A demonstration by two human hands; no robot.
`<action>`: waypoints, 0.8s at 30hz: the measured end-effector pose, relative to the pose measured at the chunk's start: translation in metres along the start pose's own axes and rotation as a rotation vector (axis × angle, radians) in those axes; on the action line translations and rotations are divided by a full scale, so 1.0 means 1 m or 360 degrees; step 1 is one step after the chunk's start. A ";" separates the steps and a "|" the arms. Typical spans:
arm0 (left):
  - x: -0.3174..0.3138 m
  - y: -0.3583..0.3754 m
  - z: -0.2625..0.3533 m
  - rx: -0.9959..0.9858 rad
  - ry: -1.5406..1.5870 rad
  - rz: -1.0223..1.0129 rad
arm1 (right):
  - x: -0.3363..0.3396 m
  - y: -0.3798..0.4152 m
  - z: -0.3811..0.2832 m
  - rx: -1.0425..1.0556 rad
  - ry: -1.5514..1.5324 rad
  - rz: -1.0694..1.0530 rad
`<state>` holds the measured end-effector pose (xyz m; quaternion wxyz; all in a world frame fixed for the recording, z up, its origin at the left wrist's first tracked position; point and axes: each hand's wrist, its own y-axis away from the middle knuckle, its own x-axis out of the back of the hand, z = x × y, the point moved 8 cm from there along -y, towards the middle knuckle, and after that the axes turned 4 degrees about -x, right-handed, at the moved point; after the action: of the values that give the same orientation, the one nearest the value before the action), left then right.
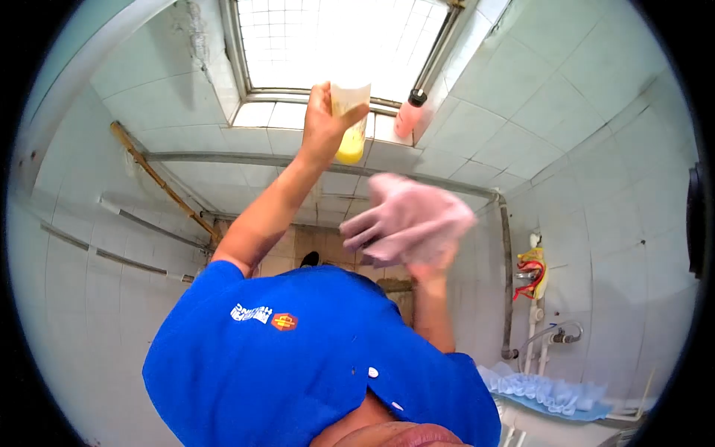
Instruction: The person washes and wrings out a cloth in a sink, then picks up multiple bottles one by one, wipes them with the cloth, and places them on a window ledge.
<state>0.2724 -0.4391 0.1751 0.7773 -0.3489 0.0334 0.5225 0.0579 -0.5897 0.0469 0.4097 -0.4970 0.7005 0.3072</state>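
Observation:
Raised before the window, my left hand (322, 128) is wrapped round a clear bottle (351, 138) with yellow liquid at its bottom. The bottle stands nearly upright in the grip. Lower and to the right, my right hand (434, 264) holds a pink cloth (417, 216), which hangs in folds and is blurred at its edges. The cloth covers most of the fingers. Bottle and cloth are apart. A pink bottle with a black cap (408, 114) sits on the tiled window sill (287, 115), right of my left hand.
A grey pipe (246, 159) runs along the wall below the window. A bamboo pole (160, 179) leans at the left. On the right are pipes with a red and yellow cloth (530, 274), a tap (570, 337) and a blue frilled cover (551, 391).

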 end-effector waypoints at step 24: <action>-0.023 -0.118 -0.204 0.0278 -0.0262 -0.0315 | 0.012 -0.021 -0.065 0.0709 0.0899 0.0911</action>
<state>0.4242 -0.5997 0.0908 0.8525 -0.2377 -0.0197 0.4652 0.0583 -0.6563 0.0667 0.1980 -0.2476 0.9429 0.1025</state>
